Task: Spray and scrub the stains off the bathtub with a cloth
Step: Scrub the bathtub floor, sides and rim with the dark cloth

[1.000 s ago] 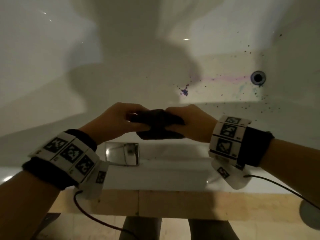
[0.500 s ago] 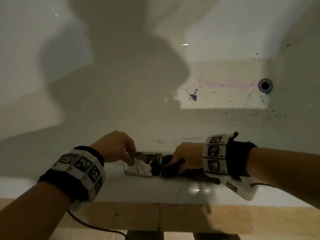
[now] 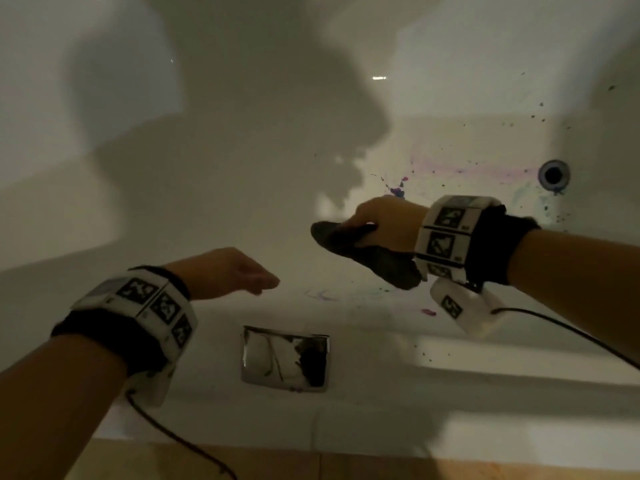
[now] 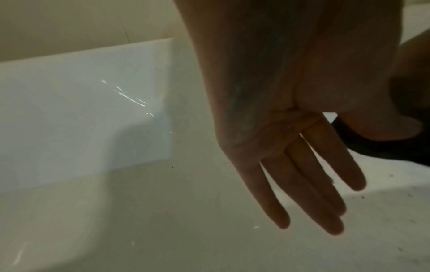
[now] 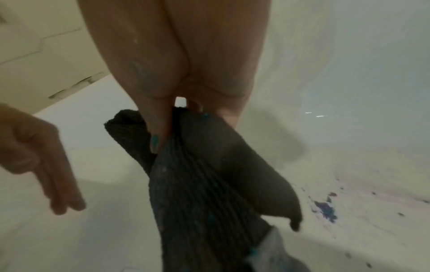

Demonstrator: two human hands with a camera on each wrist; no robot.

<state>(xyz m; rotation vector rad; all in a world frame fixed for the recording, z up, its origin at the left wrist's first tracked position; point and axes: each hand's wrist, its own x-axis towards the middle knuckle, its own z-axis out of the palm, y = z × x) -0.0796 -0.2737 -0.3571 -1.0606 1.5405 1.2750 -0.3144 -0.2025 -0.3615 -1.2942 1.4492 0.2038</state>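
Note:
My right hand (image 3: 374,225) grips a dark ribbed cloth (image 3: 377,258) above the white bathtub (image 3: 207,168); the cloth (image 5: 209,174) hangs below the thumb (image 5: 156,132) in the right wrist view. A blue-purple stain (image 3: 398,192) lies on the tub floor just beyond that hand, and shows as a splotch (image 5: 325,209) to the right of the cloth. A faint pink streak (image 3: 478,173) and dark specks run toward the drain. My left hand (image 3: 239,271) hovers over the tub with straight fingers (image 4: 309,176), holding nothing. No spray bottle shows.
A round drain hole (image 3: 553,174) sits at the right of the tub floor. A chrome rectangular plate (image 3: 285,360) lies on the tub's near rim (image 3: 450,410). Smaller purple marks (image 3: 428,311) dot the near wall. Beige tiled floor (image 3: 381,467) lies below the rim.
Both hands have left the chrome plate on the rim. The right hand has lifted the cloth forward over the tub toward the stain. The left hand has let go and opened.

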